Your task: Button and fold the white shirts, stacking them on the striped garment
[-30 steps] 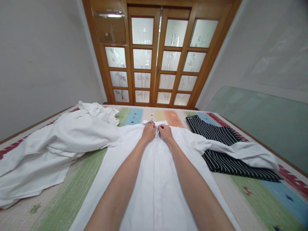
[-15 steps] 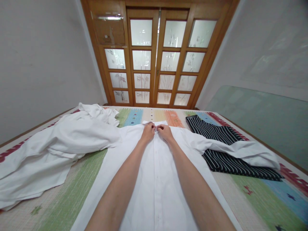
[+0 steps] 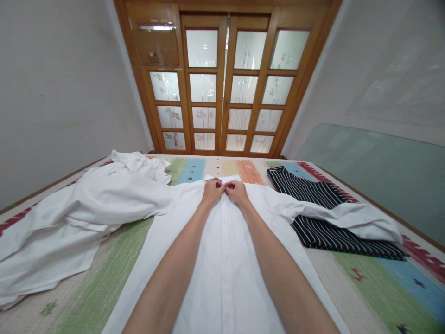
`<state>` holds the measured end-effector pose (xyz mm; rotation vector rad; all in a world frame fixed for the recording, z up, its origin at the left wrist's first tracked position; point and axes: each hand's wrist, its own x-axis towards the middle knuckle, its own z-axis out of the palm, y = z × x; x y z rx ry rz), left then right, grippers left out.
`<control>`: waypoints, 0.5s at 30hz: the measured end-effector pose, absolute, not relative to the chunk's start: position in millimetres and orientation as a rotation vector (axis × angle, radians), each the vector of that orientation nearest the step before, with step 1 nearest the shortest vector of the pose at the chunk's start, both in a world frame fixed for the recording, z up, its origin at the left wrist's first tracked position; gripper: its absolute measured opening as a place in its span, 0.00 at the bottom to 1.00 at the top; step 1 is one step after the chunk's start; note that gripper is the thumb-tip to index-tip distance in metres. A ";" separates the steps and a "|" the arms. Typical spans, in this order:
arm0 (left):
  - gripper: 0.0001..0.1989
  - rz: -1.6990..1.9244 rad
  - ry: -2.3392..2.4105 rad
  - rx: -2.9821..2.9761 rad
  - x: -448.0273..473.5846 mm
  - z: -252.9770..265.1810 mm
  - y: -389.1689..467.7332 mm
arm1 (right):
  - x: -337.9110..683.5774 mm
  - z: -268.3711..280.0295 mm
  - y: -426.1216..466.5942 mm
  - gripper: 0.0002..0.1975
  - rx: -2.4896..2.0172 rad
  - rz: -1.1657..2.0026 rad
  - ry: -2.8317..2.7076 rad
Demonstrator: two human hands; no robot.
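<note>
A white button-up shirt [image 3: 225, 260] lies spread out in front of me, its front placket running down the middle and its collar at the far end. Just below the collar, my left hand [image 3: 213, 190] pinches the top of the shirt front. Beside it my right hand [image 3: 235, 191] pinches the same spot, the fingertips of both hands meeting. Whatever small part sits between the fingertips is hidden. The right-hand sleeve stretches across a folded black-and-white striped garment [image 3: 320, 236]. To the left, the other sleeve meets a crumpled white cloth [image 3: 79, 222].
A patterned cover [image 3: 114, 260] with green, blue, orange and cream bands lies under the garments. Wooden doors with glass panes [image 3: 222, 83] stand beyond the far edge. A pale green panel [image 3: 375, 167] leans along the right wall.
My hands stay at the collar, and the fingertips have drawn closer together. The view has shifted slightly; the garments lie as before.
</note>
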<state>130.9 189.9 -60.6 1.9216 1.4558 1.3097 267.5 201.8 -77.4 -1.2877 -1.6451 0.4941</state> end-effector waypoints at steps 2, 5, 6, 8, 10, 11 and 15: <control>0.05 1.299 1.482 1.903 130.3 -59.9 190.4 | 267.0 -76.6 200.7 0.05 -1.284 0.515 -1.641; 0.05 1.274 1.515 1.852 129.6 -58.8 191.4 | 266.2 -74.3 198.7 0.05 -1.277 0.546 -1.628; 0.05 1.271 1.520 1.834 129.4 -58.5 191.7 | 265.9 -73.4 197.9 0.05 -1.274 0.554 -1.623; 0.04 1.270 1.522 1.804 129.2 -58.1 192.3 | 265.4 -71.5 196.4 0.05 -1.268 0.569 -1.613; 0.04 1.273 1.514 1.789 129.1 -58.0 192.9 | 264.9 -70.0 195.1 0.05 -1.273 0.578 -1.596; 0.04 1.278 1.507 1.784 129.0 -58.2 193.1 | 264.7 -69.5 194.8 0.05 -1.278 0.581 -1.588; 0.04 1.287 1.482 1.778 128.3 -59.4 193.8 | 264.3 -69.4 195.0 0.05 -1.290 0.578 -1.578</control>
